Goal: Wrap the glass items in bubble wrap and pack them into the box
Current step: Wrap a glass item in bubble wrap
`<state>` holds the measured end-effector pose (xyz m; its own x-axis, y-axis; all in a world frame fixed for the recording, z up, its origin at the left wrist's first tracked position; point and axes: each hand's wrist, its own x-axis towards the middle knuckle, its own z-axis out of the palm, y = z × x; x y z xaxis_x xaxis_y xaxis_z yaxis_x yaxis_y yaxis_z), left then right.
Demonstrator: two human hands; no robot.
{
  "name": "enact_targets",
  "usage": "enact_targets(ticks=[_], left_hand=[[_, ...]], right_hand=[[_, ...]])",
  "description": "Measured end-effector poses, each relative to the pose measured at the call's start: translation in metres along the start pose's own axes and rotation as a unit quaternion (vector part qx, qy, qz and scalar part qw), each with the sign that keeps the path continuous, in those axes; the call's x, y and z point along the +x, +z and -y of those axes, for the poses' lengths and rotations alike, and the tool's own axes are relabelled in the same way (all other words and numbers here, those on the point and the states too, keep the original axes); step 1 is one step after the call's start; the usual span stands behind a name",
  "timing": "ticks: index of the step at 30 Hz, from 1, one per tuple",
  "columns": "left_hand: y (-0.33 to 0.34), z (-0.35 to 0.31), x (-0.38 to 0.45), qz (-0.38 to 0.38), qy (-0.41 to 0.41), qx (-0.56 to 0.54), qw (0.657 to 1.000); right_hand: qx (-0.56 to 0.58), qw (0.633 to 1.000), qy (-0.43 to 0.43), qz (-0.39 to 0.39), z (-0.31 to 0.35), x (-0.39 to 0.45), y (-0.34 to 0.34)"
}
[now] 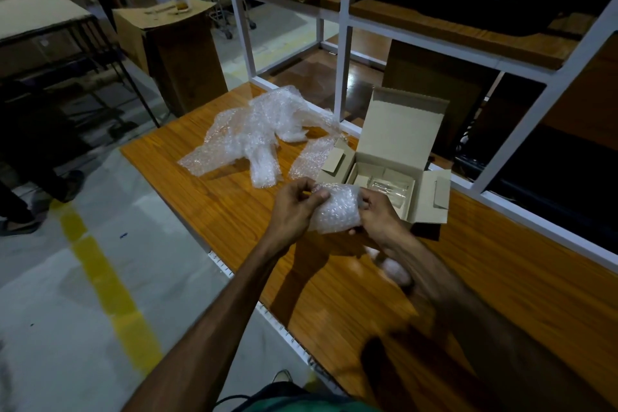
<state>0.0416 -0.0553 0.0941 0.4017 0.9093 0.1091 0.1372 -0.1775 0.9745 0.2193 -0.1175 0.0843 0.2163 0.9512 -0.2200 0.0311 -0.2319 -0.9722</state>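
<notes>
My left hand (296, 206) and my right hand (376, 214) both grip a bundle of bubble wrap (336, 211), held just above the wooden table (501, 278). Whatever is inside the bundle is hidden by the wrap. Right behind the bundle stands a small open cardboard box (398, 140) with its lid up and cardboard dividers inside; a clear glass item (389, 185) lies in one compartment. Loose sheets of bubble wrap (257, 130) lie crumpled on the table's far left part.
A white metal shelf frame (344, 43) rises behind the box, with cardboard boxes on its shelves. Beyond the table's left edge, on the concrete floor, stands a tall cardboard box (177, 53) with a jar on top. A person's legs (43, 170) are at far left.
</notes>
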Motion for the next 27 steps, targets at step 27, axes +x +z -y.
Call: enact_targets(ticks=[27], left_hand=[[-0.015, 0.029, -0.022, 0.014, -0.083, -0.031, 0.996]], right_hand=[[0.027, 0.999, 0.006, 0.017, 0.0, -0.007, -0.015]])
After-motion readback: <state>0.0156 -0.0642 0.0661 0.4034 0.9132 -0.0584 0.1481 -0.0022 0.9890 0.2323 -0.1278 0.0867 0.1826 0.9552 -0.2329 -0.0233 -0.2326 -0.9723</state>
